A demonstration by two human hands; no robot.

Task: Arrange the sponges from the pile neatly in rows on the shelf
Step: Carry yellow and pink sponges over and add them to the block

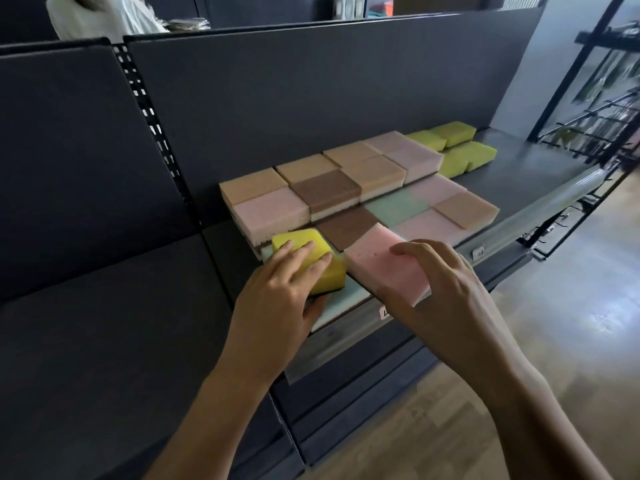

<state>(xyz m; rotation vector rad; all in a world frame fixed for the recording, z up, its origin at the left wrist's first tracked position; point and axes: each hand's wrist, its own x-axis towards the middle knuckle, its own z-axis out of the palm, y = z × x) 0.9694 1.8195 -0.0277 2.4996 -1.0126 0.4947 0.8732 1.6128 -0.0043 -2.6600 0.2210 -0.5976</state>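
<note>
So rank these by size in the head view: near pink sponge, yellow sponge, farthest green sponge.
1. pink sponge
2. yellow sponge
3. green sponge, though distance shrinks it; it may really match the yellow one.

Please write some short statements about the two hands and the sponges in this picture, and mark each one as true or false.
1. The left hand holds a yellow sponge. True.
2. The right hand holds a brown sponge. False: it holds a pink sponge.
3. Yellow-green sponges lie at the far right end of the rows. True.
4. The shelf is white. False: it is dark grey.
</note>
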